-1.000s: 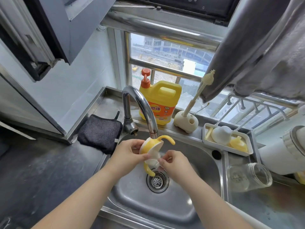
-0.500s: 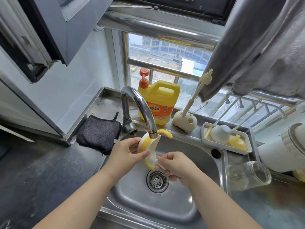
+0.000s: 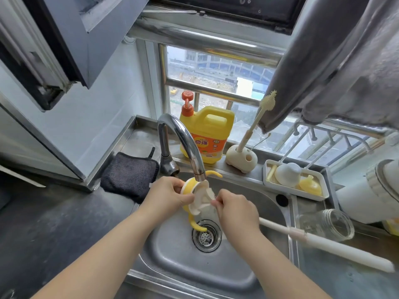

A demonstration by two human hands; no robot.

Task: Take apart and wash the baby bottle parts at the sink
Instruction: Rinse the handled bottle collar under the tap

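Note:
Under the faucet spout [image 3: 199, 175] my left hand [image 3: 167, 196] grips the yellow bottle collar [image 3: 190, 187] with its two curved handles, one up behind the spout and one hanging over the drain. A white silicone nipple [image 3: 200, 199] sticks out of the collar. My right hand [image 3: 236, 209] pinches the nipple's edge from the right. The clear glass bottle body [image 3: 326, 226] lies on its side on the right counter. A white cap [image 3: 287, 174] and a yellow part [image 3: 309, 185] sit in the white tray [image 3: 272, 180].
The steel sink [image 3: 172, 260] has a strainer drain [image 3: 206, 235] below my hands. A long white brush handle [image 3: 323, 244] lies across the sink's right rim. Yellow detergent jug [image 3: 207, 134], brush holder [image 3: 241, 159] and dark cloth [image 3: 129, 175] line the back ledge.
The collar has turned so the nipple's wide base faces me. My right hand shifted up to pinch its edge. The camera tilted down, bringing the brush handle into view.

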